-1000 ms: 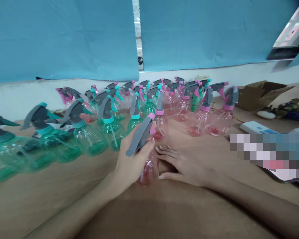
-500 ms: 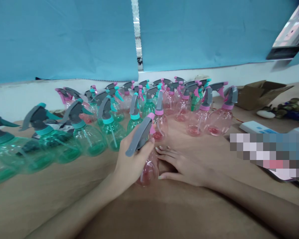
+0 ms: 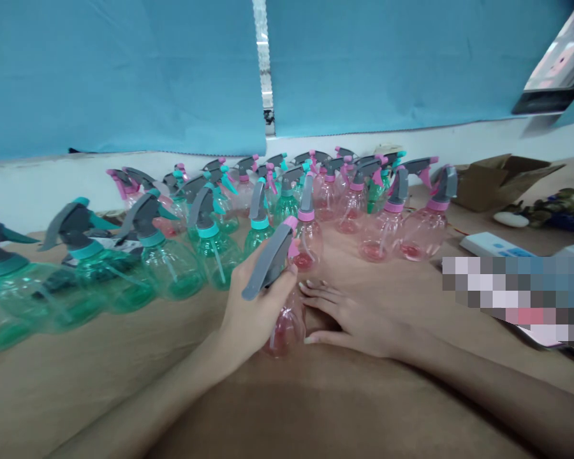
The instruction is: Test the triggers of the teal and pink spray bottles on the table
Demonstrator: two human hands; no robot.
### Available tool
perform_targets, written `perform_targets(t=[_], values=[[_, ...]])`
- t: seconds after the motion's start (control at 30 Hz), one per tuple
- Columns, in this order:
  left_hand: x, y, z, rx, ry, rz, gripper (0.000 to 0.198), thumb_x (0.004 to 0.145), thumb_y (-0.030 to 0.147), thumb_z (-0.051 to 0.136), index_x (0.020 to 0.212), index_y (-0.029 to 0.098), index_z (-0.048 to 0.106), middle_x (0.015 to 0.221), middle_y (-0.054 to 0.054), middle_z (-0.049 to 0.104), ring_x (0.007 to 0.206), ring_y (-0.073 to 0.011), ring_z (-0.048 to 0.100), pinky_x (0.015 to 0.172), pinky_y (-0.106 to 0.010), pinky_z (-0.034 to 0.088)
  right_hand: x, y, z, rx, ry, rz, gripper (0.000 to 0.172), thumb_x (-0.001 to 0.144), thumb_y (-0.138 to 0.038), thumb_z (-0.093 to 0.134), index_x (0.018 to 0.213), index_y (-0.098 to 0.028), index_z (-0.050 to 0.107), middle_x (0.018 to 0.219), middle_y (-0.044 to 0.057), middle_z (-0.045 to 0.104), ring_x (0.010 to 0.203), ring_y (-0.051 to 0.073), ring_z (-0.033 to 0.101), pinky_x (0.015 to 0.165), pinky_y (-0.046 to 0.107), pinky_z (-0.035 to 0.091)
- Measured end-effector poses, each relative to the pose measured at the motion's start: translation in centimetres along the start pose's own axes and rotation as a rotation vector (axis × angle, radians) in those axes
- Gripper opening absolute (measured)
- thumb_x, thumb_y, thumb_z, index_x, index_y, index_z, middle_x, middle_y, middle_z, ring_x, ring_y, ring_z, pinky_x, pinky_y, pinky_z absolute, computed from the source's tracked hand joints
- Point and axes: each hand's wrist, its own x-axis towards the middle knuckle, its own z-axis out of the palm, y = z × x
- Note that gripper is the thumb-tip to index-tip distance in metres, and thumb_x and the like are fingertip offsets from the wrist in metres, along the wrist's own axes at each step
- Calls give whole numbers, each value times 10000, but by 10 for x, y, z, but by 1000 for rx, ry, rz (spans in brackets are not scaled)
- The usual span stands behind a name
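My left hand point(image 3: 253, 306) is wrapped round the neck of a pink spray bottle point(image 3: 285, 328) with a grey and pink trigger head, which stands on the brown table point(image 3: 344, 408). Flat on the table just right of that bottle lies my right hand point(image 3: 358, 315), its fingers apart and nothing in it. Directly behind is another pink bottle point(image 3: 309, 239). A row of green spray bottles point(image 3: 172, 271) runs off to the left, and two pink bottles point(image 3: 423, 233) stand side by side at the right. My left fingers are partly hidden behind the trigger head.
More pink and green bottles point(image 3: 328, 194) crowd the back by the white wall. At the right are an open cardboard box point(image 3: 483, 182), a white stone-like object point(image 3: 510, 220), a white power strip point(image 3: 495, 245) and a blurred-out flat object point(image 3: 545, 331). Blue cloth point(image 3: 124, 76) hangs behind.
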Motion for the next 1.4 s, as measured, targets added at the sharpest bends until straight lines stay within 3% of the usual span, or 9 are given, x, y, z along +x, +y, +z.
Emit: perform_targets(t=[0.47,0.77,0.9,1.03,1.23,1.4], values=[[1,2,-1,26,-4,8,317,787,177,538,1080,294,570,655,54,506,543,-128,418,535,-256,373,0,2,2,-5,11,-7,774,826,-596,487,1432,-168,263,1424,124,390,1342,240,290,1110,425,216],[2,0,-2,15,-23,-11,179,759,189,551,921,264,574,605,52,461,512,-130,388,492,-261,343,-1,2,2,16,28,-23,740,833,-579,492,1435,-221,254,1444,92,363,1338,250,297,1107,445,212],[3,3,-3,35,8,14,87,728,157,528,734,240,500,622,50,435,543,-127,388,512,-256,351,0,2,2,-5,8,-18,752,830,-600,476,1430,-197,269,1447,103,355,1343,242,289,1112,435,208],[2,4,-5,41,-1,9,105,732,169,507,671,231,448,592,50,377,521,-127,354,512,-265,347,-1,4,3,-7,10,-18,750,831,-615,458,1428,-200,273,1458,97,333,1347,241,280,1111,436,216],[2,3,-5,37,-7,33,81,721,162,528,692,236,512,616,51,433,541,-128,384,534,-264,370,-2,4,3,5,23,-22,738,830,-611,464,1424,-210,285,1467,90,310,1346,251,279,1109,447,219],[0,1,-1,-47,3,-4,199,765,183,547,936,275,592,713,48,532,640,-137,477,635,-262,429,-1,0,0,-22,1,-11,720,835,-593,475,1417,-204,306,1458,85,335,1347,246,278,1110,432,226]])
